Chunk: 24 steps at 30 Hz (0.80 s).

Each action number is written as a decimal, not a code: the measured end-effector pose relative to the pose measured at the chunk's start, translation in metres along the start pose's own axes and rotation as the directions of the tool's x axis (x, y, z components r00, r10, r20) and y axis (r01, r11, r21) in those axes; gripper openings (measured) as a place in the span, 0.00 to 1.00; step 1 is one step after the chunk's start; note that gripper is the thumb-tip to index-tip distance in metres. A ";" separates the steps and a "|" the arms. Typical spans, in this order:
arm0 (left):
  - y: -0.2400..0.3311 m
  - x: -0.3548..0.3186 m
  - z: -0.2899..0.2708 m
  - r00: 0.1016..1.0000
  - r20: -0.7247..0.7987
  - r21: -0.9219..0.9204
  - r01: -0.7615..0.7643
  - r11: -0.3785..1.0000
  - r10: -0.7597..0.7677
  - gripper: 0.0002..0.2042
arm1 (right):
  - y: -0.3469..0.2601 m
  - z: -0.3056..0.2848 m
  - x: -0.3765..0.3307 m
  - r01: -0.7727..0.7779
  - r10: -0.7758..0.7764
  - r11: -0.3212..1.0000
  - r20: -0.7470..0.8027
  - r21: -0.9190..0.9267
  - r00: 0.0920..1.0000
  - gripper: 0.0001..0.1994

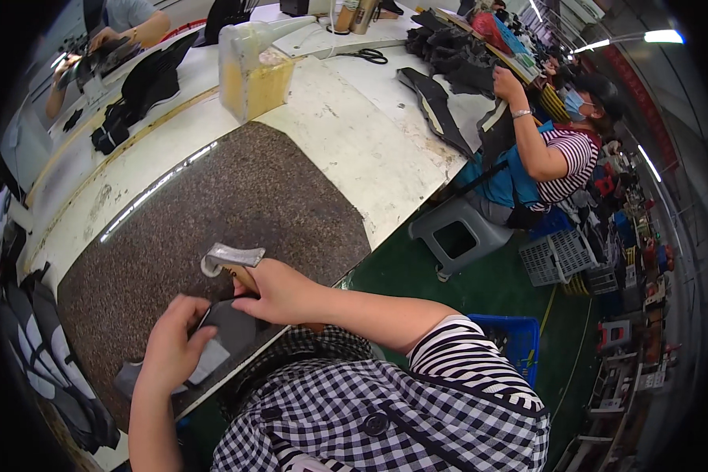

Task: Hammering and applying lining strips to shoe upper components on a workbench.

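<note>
My right hand (279, 291) is closed round the wooden handle of a hammer (242, 255), whose silvery metal head points away from me. The thumb and lower fingers of that hand also touch a dark grey piece of sheet material (234, 324), fabric or leather. From the left, my left hand (169, 342) pinches the edge of the same piece between thumb and fingers. A lighter grey patch (209, 362) shows on its near side. The piece lies at the front edge of a speckled brown work slab (212, 189).
Cut dark pieces (55, 354) hang at the table's left side. A clear container of yellowish material (257, 79) and black scissors (363, 55) stand farther back. To the right, a masked co-worker (558, 149) handles black pieces. A grey stool (456, 236) and blue crate (511, 338) are on the floor.
</note>
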<state>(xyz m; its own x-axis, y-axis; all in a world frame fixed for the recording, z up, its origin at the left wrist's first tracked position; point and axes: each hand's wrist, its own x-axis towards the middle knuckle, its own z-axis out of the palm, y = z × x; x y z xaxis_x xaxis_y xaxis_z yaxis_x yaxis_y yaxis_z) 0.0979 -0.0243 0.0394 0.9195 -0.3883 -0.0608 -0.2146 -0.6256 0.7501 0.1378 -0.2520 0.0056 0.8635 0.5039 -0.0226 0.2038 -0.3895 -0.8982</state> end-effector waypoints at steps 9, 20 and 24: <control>-0.018 0.014 0.023 0.962 -0.163 -0.098 0.206 0.974 -0.219 0.05 | -0.022 -0.004 -0.009 0.157 -0.196 0.893 -0.051 -0.422 0.979 0.11; -0.027 0.028 0.013 0.997 -0.062 0.069 0.048 0.996 -0.044 0.05 | -0.048 -0.005 -0.032 0.137 -0.111 0.722 0.082 -0.679 0.990 0.08; -0.035 0.031 0.008 1.000 0.002 0.106 0.030 0.994 -0.030 0.05 | -0.048 -0.004 -0.026 0.068 0.030 0.695 0.123 -0.716 0.992 0.08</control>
<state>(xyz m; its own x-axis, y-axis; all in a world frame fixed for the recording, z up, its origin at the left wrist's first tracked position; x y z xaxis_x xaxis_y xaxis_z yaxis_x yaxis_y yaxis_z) 0.1314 -0.0201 0.0054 0.9248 -0.3708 -0.0850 -0.2208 -0.7052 0.6738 0.1075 -0.2492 0.0514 0.8058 0.5830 -0.1035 0.5306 -0.7885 -0.3110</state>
